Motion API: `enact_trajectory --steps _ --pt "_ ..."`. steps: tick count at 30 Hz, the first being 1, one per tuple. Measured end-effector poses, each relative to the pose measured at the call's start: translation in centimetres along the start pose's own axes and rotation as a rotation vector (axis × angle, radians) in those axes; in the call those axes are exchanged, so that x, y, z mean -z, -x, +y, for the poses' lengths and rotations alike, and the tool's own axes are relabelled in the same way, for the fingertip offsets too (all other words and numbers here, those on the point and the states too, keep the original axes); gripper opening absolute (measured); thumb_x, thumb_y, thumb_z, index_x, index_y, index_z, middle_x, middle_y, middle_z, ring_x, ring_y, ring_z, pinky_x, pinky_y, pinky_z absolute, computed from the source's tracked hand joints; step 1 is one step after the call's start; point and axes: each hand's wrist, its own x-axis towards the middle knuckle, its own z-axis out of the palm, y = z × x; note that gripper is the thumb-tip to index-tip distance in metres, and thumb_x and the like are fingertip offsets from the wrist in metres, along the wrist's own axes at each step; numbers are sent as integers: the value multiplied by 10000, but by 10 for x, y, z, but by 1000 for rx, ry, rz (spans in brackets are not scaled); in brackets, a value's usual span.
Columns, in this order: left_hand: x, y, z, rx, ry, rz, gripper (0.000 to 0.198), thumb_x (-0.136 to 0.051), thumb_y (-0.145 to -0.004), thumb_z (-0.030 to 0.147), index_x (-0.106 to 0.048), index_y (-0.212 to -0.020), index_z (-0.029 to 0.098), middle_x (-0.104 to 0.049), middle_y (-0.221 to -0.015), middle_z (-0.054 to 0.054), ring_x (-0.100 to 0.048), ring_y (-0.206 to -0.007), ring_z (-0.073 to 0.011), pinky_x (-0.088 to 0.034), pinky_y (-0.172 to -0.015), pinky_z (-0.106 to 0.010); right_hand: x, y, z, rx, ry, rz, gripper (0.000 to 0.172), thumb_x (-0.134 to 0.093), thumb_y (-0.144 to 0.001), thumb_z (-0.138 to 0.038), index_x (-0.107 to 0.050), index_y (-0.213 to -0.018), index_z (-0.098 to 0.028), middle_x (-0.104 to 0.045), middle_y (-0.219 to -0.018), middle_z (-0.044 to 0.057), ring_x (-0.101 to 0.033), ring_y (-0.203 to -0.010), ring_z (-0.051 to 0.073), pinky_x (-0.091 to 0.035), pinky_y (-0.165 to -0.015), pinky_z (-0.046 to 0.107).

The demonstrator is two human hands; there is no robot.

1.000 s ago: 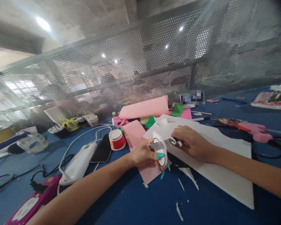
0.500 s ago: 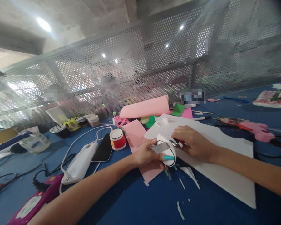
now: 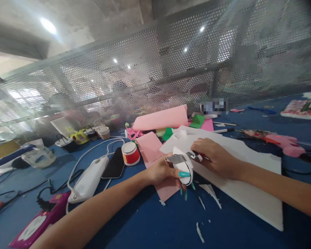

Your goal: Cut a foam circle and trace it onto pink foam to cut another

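Note:
My left hand point(image 3: 160, 171) grips a small rounded white foam piece point(image 3: 186, 180) with a dark line along its edge. Its thumb presses on the near face, and long turquoise nails show below. In my closed right hand point(image 3: 211, 155) is a utility knife point(image 3: 176, 159), its handle mostly hidden by the fingers. The wide metal blade lies across the upper part of the foam piece, pointing left, and a thin strip of foam curls up beside it. Under my right arm lies a large white foam sheet point(image 3: 259, 197), and pink sheets point(image 3: 151, 148) lie beyond my left hand.
Left of my hands are a red-and-white roll point(image 3: 131, 154), a phone point(image 3: 114, 164), a white power strip point(image 3: 89, 180) and a magenta device point(image 3: 41, 221). A pink glue gun point(image 3: 285, 143) lies right. Foam scraps point(image 3: 200, 232) dot the blue table near me. Perforated metal mesh point(image 3: 150, 76) stands behind.
The foam piece has tilted a little, and the knife blade has shifted slightly left and up across it. A foam strip now stands out more from its edge. Both hands keep their grip.

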Motion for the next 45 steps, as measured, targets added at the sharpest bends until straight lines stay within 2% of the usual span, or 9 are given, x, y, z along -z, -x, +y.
enact_trajectory --steps 4,10,12,20,23,25,31,37,45 --pt "0 0 -3 21 8 51 487 -854 -537 326 -644 -913 98 -665 -619 -34 -638 -481 -153 -480 -424 -200 0 1 -1 13 13 -25 174 -420 -895 -235 -419 -723 -204 -493 -661 21 -402 -644 171 -301 -621 306" --pt "-1 1 -5 64 -60 111 469 -854 -513 376 -631 -809 87 -652 -630 -36 -608 -474 -120 -479 -437 -202 -3 1 1 -4 15 -23 152 -418 -886 -225 -416 -735 -206 -500 -686 26 -411 -666 179 -303 -641 314" --pt "-2 0 -5 77 -56 95 465 -844 -530 378 -633 -818 80 -652 -633 -42 -608 -466 -123 -455 -420 -196 -3 1 2 -21 28 -5 132 -415 -878 -210 -422 -746 -206 -502 -680 26 -407 -660 180 -302 -639 314" --pt "1 1 -5 106 -77 -12 605 -804 -620 259 -524 -1143 138 -669 -664 -25 -621 -422 -137 -392 -352 -150 -5 3 4 -131 95 77 96 -438 -889 -220 -452 -795 -209 -540 -739 43 -457 -726 205 -335 -670 321" --pt "8 -2 -8 12 4 32 597 -802 -625 244 -486 -1123 150 -674 -676 -38 -637 -443 -167 -401 -342 -161 -6 4 6 -167 118 168 66 -434 -867 -177 -451 -817 -216 -537 -738 40 -466 -724 205 -348 -657 314" --pt "11 -4 -9 -83 67 106 539 -799 -634 257 -498 -1070 159 -663 -661 -21 -624 -435 -148 -414 -348 -163 -5 4 6 -172 122 210 66 -441 -847 -155 -450 -823 -217 -526 -721 33 -464 -702 200 -349 -639 307" --pt "10 -9 -9 -232 174 259 413 -805 -636 330 -572 -924 146 -609 -622 21 -570 -453 -85 -449 -391 -158 -3 3 4 -120 104 192 100 -430 -835 -116 -462 -823 -211 -515 -707 31 -449 -678 190 -345 -623 298" --pt "12 -9 -9 -192 214 201 421 -786 -670 325 -557 -969 138 -671 -743 -46 -686 -626 -174 -537 -493 -202 -4 2 4 -99 67 101 116 -446 -774 -91 -478 -789 -202 -518 -692 31 -435 -670 190 -327 -644 309" --pt "10 -7 -7 -175 212 211 459 -855 -558 278 -600 -899 106 -669 -720 -41 -658 -570 -130 -515 -488 -171 -4 3 5 -104 56 64 169 -437 -679 -61 -487 -778 -189 -510 -679 28 -418 -653 184 -294 -640 304"
